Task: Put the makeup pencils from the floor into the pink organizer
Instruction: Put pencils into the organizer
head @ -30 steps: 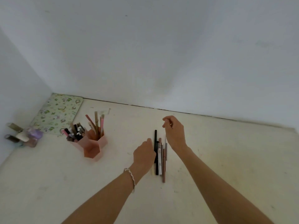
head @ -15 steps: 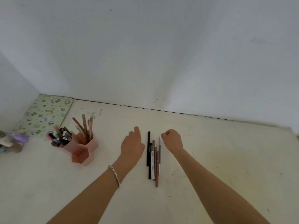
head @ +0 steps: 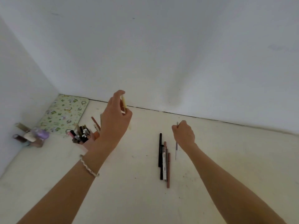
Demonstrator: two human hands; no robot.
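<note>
A row of makeup pencils (head: 164,160) lies on the floor (head: 129,183) between the hands, the right hand (head: 184,135) closed around a thin grey pencil (head: 176,149), the left hand (head: 115,120) pinching a pale yellow pencil (head: 124,102) above the pink organizer (head: 90,139).

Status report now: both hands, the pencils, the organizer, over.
Left hand raised over pink organizer, gripping pale yellow pencil. Right hand closed on thin grey pencil. Remaining pencils on floor. Nothing in the way.
</note>
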